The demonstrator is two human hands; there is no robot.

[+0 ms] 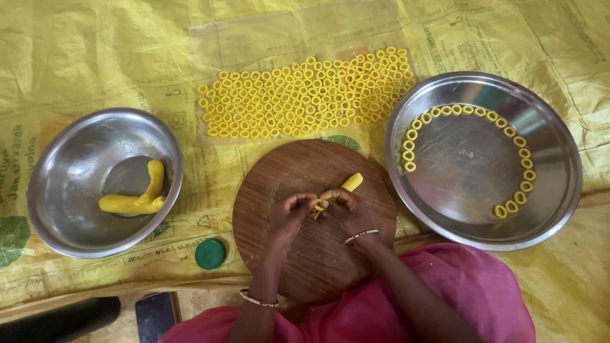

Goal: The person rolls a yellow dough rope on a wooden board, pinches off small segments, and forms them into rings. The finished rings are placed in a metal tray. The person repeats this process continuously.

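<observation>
yellow printed plastic sheet (76, 57) spread out as the work surface | on it: round wooden board (298, 254) in the middle | steel bowl (63, 209) left | wide steel plate (559, 190) right | clear plastic film (254, 38) under rows of yellow dough rings (298, 98) up top | green cap (210, 254) by the board

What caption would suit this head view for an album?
Both hands, left hand and right hand, pinch a yellow dough strip over a round wooden board, between a bowl and a plate.
</observation>
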